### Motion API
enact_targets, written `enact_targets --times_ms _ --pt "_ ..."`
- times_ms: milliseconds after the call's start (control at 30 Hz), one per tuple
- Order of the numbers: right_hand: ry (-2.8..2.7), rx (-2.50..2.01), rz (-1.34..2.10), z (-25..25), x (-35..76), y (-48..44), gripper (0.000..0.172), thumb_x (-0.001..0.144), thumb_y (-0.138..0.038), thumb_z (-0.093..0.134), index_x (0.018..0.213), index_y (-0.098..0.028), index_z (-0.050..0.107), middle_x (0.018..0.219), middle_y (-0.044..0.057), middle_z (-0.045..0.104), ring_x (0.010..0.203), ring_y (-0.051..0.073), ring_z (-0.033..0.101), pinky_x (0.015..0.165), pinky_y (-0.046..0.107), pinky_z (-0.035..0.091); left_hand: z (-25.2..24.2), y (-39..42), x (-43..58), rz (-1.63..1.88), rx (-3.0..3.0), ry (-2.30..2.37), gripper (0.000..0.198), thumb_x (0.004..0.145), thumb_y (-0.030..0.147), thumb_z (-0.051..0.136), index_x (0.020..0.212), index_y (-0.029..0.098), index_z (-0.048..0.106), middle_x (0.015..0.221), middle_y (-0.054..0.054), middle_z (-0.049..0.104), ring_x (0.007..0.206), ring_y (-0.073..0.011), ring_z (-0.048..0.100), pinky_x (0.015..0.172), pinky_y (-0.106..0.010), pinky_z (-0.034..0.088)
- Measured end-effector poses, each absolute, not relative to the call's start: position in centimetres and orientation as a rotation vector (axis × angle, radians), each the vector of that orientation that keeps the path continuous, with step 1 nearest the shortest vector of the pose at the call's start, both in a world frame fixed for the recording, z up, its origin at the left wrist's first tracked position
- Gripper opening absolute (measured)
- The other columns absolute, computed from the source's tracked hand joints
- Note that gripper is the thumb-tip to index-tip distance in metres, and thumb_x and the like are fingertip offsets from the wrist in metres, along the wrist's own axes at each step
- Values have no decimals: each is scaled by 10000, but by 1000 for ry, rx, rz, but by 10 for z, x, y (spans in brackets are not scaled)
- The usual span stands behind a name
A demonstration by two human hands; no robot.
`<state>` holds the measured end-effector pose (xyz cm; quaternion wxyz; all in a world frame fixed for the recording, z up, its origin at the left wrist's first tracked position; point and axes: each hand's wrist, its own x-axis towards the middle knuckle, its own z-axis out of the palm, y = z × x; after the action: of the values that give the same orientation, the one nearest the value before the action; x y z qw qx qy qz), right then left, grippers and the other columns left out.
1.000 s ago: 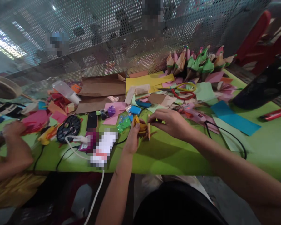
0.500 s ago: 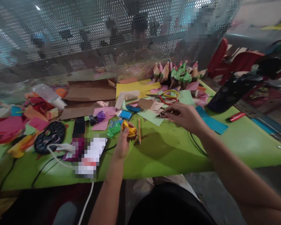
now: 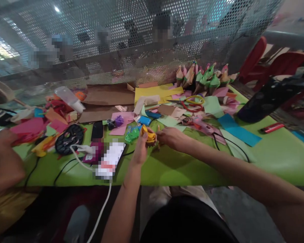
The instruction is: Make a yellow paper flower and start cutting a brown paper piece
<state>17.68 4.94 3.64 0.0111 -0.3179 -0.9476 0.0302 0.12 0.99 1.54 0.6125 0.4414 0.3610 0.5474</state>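
Note:
My left hand [image 3: 141, 148] is wrapped around a yellow curled craft piece [image 3: 149, 135] with a darker, jagged lower edge. My right hand [image 3: 168, 136] is just right of that piece, with its fingers closed together; what they hold, if anything, is too small to make out. A pencil [image 3: 158, 143] shows at the right fingertips, partly covered by them. Left of the yellow piece lie a green plastic-wrapped bundle [image 3: 132, 135] and a blue packet [image 3: 144, 120]. Right of my right hand is a pink tool with a black cord [image 3: 205, 128].
Scissors [image 3: 192, 103], paper scraps, and several paper cones [image 3: 202, 81] are toward the back. A dark tumbler [image 3: 258, 101] and red cutter [image 3: 272, 128] stand and lie at right. A phone [image 3: 111, 160] with a white cable lies left. Another person's arm [image 3: 5, 158] rests far left.
My right hand has moved left from the paper scraps to beside the yellow piece. The view has shifted left, and more of the other person's arm shows.

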Motion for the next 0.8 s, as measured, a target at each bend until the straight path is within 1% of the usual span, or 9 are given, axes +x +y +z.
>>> enact_targets --times_ms 100,200,300,367,467,567,600,667,800 --pt "-3061 -951 -57 40 171 54 212 1032 -204 533 1090 -130 723 1036 148 728 891 222 664 720 326 394 13 10 0 1253 1027 829 520 777 698 703 940 230 544 775 13 634 735 -155 627 643 -271 458" --pt "-3080 -849 -167 41 174 56 213 1045 -220 517 1116 -139 701 1053 138 721 878 212 639 710 332 375 12 10 -1 1257 1043 823 520 798 698 677 965 228 529 792 8 637 733 -153 628 636 -273 452" --pt "-3038 -753 -178 35 183 58 185 1028 -200 547 1145 -164 685 1010 112 733 871 213 623 717 334 371 13 9 -1 1263 1047 826 521 806 700 661 970 228 512 788 10 633 731 -152 624 638 -273 449" --pt "-2946 -755 -131 30 191 59 157 1007 -157 559 1084 -173 694 940 100 739 857 217 625 744 342 390 14 8 -2 1280 1040 837 524 807 706 656 969 229 512 780 14 626 726 -149 616 637 -270 444" --pt "-2633 -857 44 27 206 57 139 986 -147 562 980 -192 693 892 97 745 866 228 652 792 358 444 14 7 -2 1315 1015 840 528 799 710 669 961 230 520 774 28 607 689 -127 593 630 -256 438" --pt "-2148 -853 454 36 218 48 87 987 -278 608 989 -222 674 976 81 761 923 230 700 825 365 523 11 8 -3 1322 1002 824 527 798 708 682 968 232 533 773 35 596 652 -113 574 608 -245 423" --pt "-1979 -830 608 42 219 44 107 979 -331 635 996 -231 667 992 69 762 929 226 715 837 370 548 10 8 -3 1321 1007 820 520 809 705 675 975 232 537 776 32 600 649 -114 575 604 -245 419" --pt "-1714 -784 835 53 218 35 183 931 -409 713 992 -246 657 964 41 766 909 220 739 845 378 585 8 9 -3 1316 1024 819 501 835 695 658 991 233 542 784 21 614 657 -124 582 611 -253 419" --pt "-1518 -740 999 70 207 25 283 837 -461 820 952 -262 655 872 6 772 868 211 760 821 360 614 7 9 -3 1312 1025 847 532 815 723 663 989 234 545 791 5 617 683 -149 588 640 -277 432"
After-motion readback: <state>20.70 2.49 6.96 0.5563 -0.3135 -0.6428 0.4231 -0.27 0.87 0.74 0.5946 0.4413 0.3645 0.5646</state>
